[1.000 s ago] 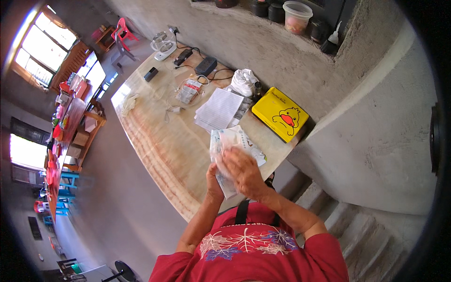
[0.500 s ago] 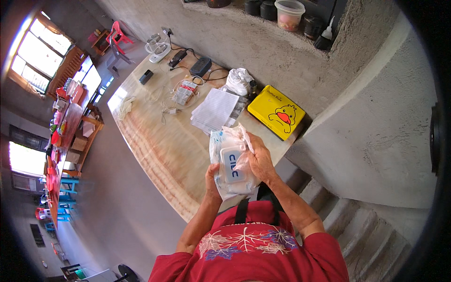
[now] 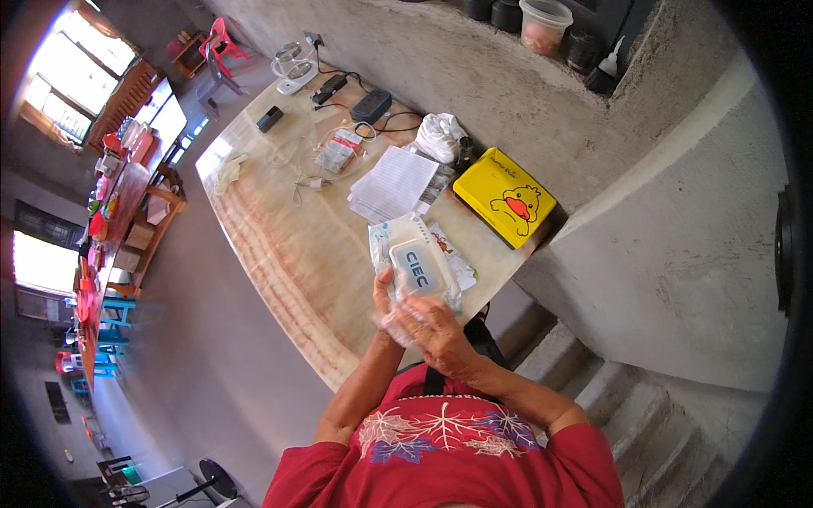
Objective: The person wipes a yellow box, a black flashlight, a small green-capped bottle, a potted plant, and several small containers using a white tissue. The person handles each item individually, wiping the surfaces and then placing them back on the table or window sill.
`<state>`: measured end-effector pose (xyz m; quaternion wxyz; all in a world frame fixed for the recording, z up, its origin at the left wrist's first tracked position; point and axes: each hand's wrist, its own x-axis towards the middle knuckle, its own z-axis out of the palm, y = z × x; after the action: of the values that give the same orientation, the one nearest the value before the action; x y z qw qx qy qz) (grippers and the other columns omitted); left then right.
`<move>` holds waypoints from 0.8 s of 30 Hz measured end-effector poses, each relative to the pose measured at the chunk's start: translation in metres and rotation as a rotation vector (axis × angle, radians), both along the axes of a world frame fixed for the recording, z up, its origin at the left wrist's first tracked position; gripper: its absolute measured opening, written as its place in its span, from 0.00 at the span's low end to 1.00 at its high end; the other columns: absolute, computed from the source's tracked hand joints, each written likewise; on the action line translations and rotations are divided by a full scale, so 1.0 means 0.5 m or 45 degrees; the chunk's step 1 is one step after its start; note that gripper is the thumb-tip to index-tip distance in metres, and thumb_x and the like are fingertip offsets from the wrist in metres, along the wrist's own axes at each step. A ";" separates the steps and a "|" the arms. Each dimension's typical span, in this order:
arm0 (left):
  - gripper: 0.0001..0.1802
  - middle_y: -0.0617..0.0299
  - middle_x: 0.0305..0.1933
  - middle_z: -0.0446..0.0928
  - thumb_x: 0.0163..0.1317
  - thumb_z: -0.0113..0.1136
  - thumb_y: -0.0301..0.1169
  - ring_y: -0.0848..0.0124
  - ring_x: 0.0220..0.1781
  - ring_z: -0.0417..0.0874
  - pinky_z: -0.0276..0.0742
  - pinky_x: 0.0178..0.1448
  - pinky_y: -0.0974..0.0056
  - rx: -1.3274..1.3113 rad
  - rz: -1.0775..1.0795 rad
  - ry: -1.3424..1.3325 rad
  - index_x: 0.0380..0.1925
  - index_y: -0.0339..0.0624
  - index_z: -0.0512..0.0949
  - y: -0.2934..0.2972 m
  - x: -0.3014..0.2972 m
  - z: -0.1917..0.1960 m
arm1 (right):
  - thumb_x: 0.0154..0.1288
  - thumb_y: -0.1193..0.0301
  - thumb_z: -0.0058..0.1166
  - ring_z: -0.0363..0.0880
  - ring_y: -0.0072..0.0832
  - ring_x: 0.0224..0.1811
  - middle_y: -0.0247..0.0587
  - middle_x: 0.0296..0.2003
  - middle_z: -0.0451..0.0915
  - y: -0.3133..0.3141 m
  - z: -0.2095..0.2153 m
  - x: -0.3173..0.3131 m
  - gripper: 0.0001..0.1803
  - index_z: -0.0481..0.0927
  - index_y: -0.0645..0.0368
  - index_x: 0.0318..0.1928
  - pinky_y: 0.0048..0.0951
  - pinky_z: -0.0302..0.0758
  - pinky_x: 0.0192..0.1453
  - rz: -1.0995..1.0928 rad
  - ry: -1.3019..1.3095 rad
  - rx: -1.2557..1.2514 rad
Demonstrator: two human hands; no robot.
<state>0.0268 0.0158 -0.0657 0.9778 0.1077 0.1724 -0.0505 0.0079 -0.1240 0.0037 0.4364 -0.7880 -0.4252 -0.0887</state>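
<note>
A white wet-wipe pack (image 3: 426, 275) with a hinged lid lies on the table at its near edge, just beyond my hands. My right hand (image 3: 442, 337) presses a thin, whitish wet wipe (image 3: 396, 328) against my left hand. Its fingers are partly blurred. My left hand (image 3: 385, 303) has its thumb raised, pointing toward the pack; its other fingers are mostly hidden behind the wipe and my right hand. Partly under the pack's right side sits a small printed packet (image 3: 458, 264).
On the marbled table (image 3: 279, 262) are paper sheets (image 3: 394, 182), a yellow duck-pattern box (image 3: 506, 199), a white cloth (image 3: 439, 137), a black power adapter (image 3: 371, 107) and cables. Concrete steps (image 3: 584, 389) descend at the right. A long cluttered table (image 3: 127, 216) stands far left.
The pack has gone from between my hands to the table. My right hand has moved down and left with the wipe, onto my left hand, which has let go of the pack.
</note>
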 end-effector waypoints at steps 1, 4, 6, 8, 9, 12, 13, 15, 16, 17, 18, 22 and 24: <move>0.33 0.49 0.51 0.74 0.53 0.49 0.47 0.53 0.50 0.76 0.72 0.55 0.51 -0.063 -0.023 0.004 0.55 0.37 0.67 0.008 0.001 0.005 | 0.50 0.77 0.53 0.67 0.43 0.57 0.47 0.53 0.68 -0.002 0.005 -0.005 0.25 0.74 0.62 0.53 0.40 0.64 0.61 0.048 -0.037 -0.007; 0.30 0.51 0.51 0.75 0.55 0.48 0.47 0.52 0.51 0.76 0.71 0.57 0.48 0.057 0.054 0.093 0.54 0.39 0.68 -0.008 0.002 0.061 | 0.56 0.76 0.51 0.68 0.42 0.56 0.47 0.53 0.69 -0.020 -0.005 -0.011 0.20 0.75 0.61 0.52 0.38 0.66 0.58 0.121 -0.093 -0.015; 0.29 0.51 0.52 0.74 0.54 0.50 0.44 0.51 0.52 0.75 0.68 0.61 0.46 -0.084 0.194 0.047 0.55 0.40 0.68 0.004 0.008 0.035 | 0.54 0.77 0.52 0.68 0.42 0.54 0.48 0.52 0.69 -0.043 -0.032 0.006 0.21 0.75 0.62 0.51 0.37 0.68 0.57 -0.143 -0.104 0.010; 0.29 0.51 0.53 0.74 0.53 0.52 0.42 0.51 0.53 0.75 0.66 0.62 0.45 -0.024 0.272 0.066 0.55 0.40 0.68 0.004 0.010 0.052 | 0.53 0.78 0.54 0.69 0.42 0.53 0.48 0.51 0.69 -0.065 -0.033 0.026 0.21 0.75 0.63 0.51 0.37 0.69 0.56 -0.306 -0.054 0.025; 0.29 0.51 0.53 0.74 0.52 0.53 0.41 0.51 0.53 0.75 0.66 0.62 0.45 0.006 0.304 0.070 0.55 0.40 0.68 0.002 0.014 0.067 | 0.52 0.79 0.55 0.69 0.42 0.52 0.49 0.50 0.69 -0.076 -0.019 0.045 0.22 0.75 0.64 0.51 0.37 0.69 0.55 -0.343 -0.012 0.027; 0.26 0.52 0.53 0.74 0.51 0.56 0.29 0.53 0.54 0.75 0.67 0.62 0.47 0.060 0.280 0.130 0.53 0.40 0.69 -0.001 0.018 0.077 | 0.52 0.81 0.56 0.69 0.43 0.51 0.50 0.50 0.69 -0.065 -0.018 0.066 0.22 0.74 0.66 0.51 0.35 0.69 0.54 -0.442 0.120 0.115; 0.25 0.52 0.53 0.74 0.51 0.56 0.27 0.53 0.54 0.74 0.68 0.62 0.47 0.148 0.289 0.178 0.53 0.40 0.69 -0.005 0.022 0.075 | 0.52 0.81 0.56 0.69 0.43 0.50 0.50 0.49 0.68 -0.054 -0.021 0.067 0.22 0.74 0.67 0.51 0.35 0.70 0.54 -0.475 0.164 0.157; 0.24 0.51 0.52 0.74 0.53 0.57 0.24 0.54 0.54 0.75 0.68 0.63 0.47 0.063 0.287 0.151 0.52 0.39 0.69 -0.007 0.023 0.072 | 0.53 0.83 0.55 0.70 0.44 0.49 0.50 0.49 0.69 -0.024 -0.019 0.052 0.22 0.74 0.67 0.51 0.34 0.70 0.52 -0.497 0.014 0.137; 0.23 0.51 0.52 0.74 0.54 0.58 0.26 0.54 0.54 0.75 0.68 0.63 0.47 0.045 0.306 0.154 0.52 0.39 0.68 -0.008 0.025 0.068 | 0.51 0.83 0.56 0.70 0.44 0.49 0.49 0.49 0.69 -0.014 -0.018 0.042 0.22 0.75 0.67 0.50 0.34 0.71 0.52 -0.492 -0.036 0.117; 0.23 0.51 0.52 0.74 0.56 0.58 0.27 0.54 0.54 0.75 0.68 0.63 0.47 0.027 0.326 0.157 0.52 0.38 0.68 -0.008 0.027 0.066 | 0.50 0.84 0.56 0.71 0.44 0.49 0.49 0.49 0.69 -0.010 -0.017 0.033 0.22 0.75 0.67 0.50 0.33 0.72 0.52 -0.487 -0.086 0.096; 0.23 0.51 0.52 0.74 0.56 0.58 0.28 0.54 0.54 0.75 0.67 0.63 0.47 0.051 0.329 0.156 0.53 0.38 0.68 -0.007 0.024 0.065 | 0.49 0.83 0.58 0.70 0.43 0.50 0.49 0.49 0.68 -0.015 -0.011 0.026 0.23 0.75 0.67 0.50 0.34 0.70 0.53 -0.440 -0.122 0.041; 0.23 0.51 0.54 0.73 0.59 0.58 0.31 0.55 0.56 0.74 0.66 0.64 0.47 0.090 0.282 0.119 0.53 0.37 0.67 0.009 0.012 0.057 | 0.52 0.81 0.55 0.70 0.44 0.48 0.50 0.48 0.69 -0.036 0.017 0.020 0.22 0.74 0.67 0.51 0.37 0.70 0.52 -0.195 -0.077 0.139; 0.23 0.52 0.54 0.73 0.59 0.57 0.31 0.56 0.56 0.74 0.67 0.63 0.48 0.087 0.255 0.098 0.54 0.38 0.67 0.006 0.009 0.062 | 0.51 0.81 0.56 0.70 0.44 0.48 0.50 0.47 0.69 -0.047 0.037 0.035 0.23 0.74 0.67 0.51 0.37 0.70 0.52 -0.291 -0.035 0.184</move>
<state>0.0313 0.0189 -0.0347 0.9664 0.1211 0.2215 0.0492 0.0252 -0.1473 0.0224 0.4732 -0.7965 -0.3312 -0.1788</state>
